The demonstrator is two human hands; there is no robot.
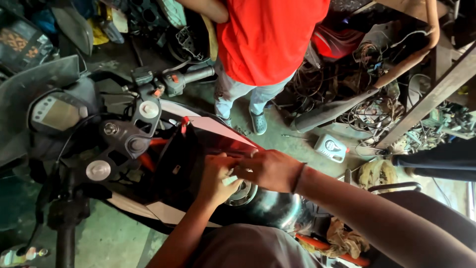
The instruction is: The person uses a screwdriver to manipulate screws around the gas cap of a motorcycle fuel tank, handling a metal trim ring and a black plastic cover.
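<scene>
Hands meet at the centre of the frame over a motorcycle: the left hand and right hand pinch the lower edge of a dark red panel, fingertips partly hidden. Another person's red shirt fills the top centre, head cut off. Handlebar lies upper left.

Under the left hand the black tank looks like smooth, shiny metal, the red panel above the right hand looks like glossy plastic, and the floor far below looks rough and dull.
</scene>
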